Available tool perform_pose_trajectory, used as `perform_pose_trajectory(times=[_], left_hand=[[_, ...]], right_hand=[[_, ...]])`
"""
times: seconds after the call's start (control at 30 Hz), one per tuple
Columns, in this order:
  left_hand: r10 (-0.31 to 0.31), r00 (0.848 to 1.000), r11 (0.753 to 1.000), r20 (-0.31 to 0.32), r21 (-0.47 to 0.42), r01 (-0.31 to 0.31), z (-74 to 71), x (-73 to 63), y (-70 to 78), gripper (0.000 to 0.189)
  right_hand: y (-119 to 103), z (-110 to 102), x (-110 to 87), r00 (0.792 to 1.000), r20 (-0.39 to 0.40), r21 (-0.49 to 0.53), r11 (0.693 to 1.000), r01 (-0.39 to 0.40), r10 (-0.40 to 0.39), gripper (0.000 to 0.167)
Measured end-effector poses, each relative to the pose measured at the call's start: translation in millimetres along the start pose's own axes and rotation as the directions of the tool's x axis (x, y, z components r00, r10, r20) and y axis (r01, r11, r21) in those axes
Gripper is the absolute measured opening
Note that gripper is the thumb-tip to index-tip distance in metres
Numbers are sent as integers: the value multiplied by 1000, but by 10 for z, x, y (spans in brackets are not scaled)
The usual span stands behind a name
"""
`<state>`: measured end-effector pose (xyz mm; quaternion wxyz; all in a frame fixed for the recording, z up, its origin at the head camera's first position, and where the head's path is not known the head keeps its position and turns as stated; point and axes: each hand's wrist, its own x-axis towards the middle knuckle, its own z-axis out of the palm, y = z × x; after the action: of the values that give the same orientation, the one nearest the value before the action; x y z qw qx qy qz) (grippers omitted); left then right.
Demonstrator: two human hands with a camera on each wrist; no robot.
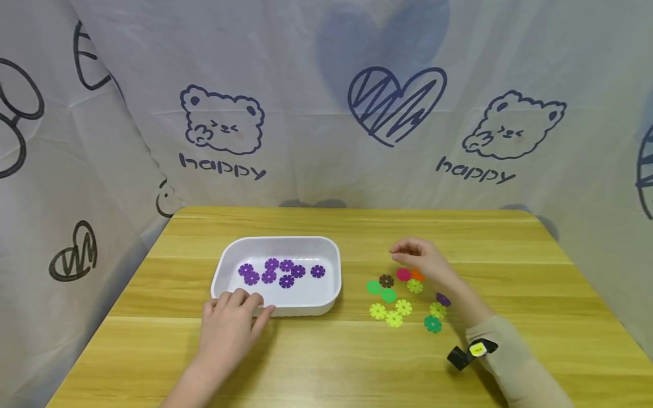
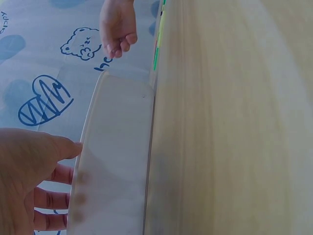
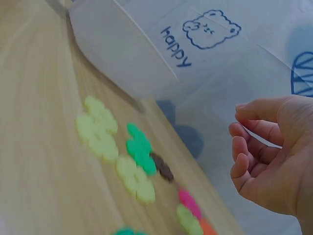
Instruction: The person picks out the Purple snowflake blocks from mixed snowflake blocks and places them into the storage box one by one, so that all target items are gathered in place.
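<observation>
My left hand [image 1: 230, 320] holds the near wall of a white plastic basin [image 1: 318, 310], its thumb at the rim outside and its fingertips showing through the wall from inside in the left wrist view. Several purple snowflake discs [image 1: 287, 281] lie spread over the basin floor. My right hand [image 1: 420, 258] hovers over the far side of a loose group of discs, fingers loosely curled and nothing between thumb and forefinger [image 3: 259, 129]. Nearest below it are a pink disc [image 1: 403, 274] and an orange disc [image 1: 418, 275], the latter partly hidden by the hand.
On the wooden table [image 1: 331, 368], right of the basin, lie a brown disc [image 1: 386, 281], light green discs [image 1: 389, 295], several yellow-green discs [image 1: 394, 319], a dark green disc [image 1: 432, 324] and a purple disc [image 1: 443, 299]. A printed curtain [image 1: 306, 141] hangs behind the table.
</observation>
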<state>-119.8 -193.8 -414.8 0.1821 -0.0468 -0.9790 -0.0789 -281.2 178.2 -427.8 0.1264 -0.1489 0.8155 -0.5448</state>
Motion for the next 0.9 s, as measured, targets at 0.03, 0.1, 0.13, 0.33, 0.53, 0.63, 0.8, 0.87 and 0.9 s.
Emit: perform_pose_trajectory(times=[0.03,0.1,0.13,0.33,0.53,0.63,0.8,0.87,0.9], left_hand=[[1,1000,1000,-1,1,-1,-1,-2,-1,24],[4,1000,1000,-1,3,-4,-2,-4,-4,24],[5,1000,1000,-2,4,-5,-1,-5,-5,24],[8,1000,1000,-6,8,-8,3,-7,-10,24],[12,1000,1000,-8,10,-12,8,-7,-16,24],[12,1000,1000,-4,9,-12,14,-6,-17,24],[10,1000,1000,2,8,-10,24,-7,-22,24],[9,1000,1000,-1,9,-9,27,-7,-25,24],[9,1000,1000,-3,9,-9,27,-7,-26,24]], right_hand=[[22,-27,-30,1000,-7,-6,1000,-7,7,38],[67,-79,-93,999,-19,-8,1000,-28,28,38],[89,-106,-127,999,-25,-13,999,-38,37,38],[236,-256,-321,996,-52,-11,997,-72,71,35],[399,-409,-489,992,-81,-12,995,-96,95,37],[477,-481,-559,992,-84,-27,995,-94,92,37],[554,-581,-671,999,-42,-131,991,-29,24,31],[584,-603,-699,1000,-12,-157,988,-7,6,30],[601,-608,-708,1000,-1,-163,987,-1,1,29]])
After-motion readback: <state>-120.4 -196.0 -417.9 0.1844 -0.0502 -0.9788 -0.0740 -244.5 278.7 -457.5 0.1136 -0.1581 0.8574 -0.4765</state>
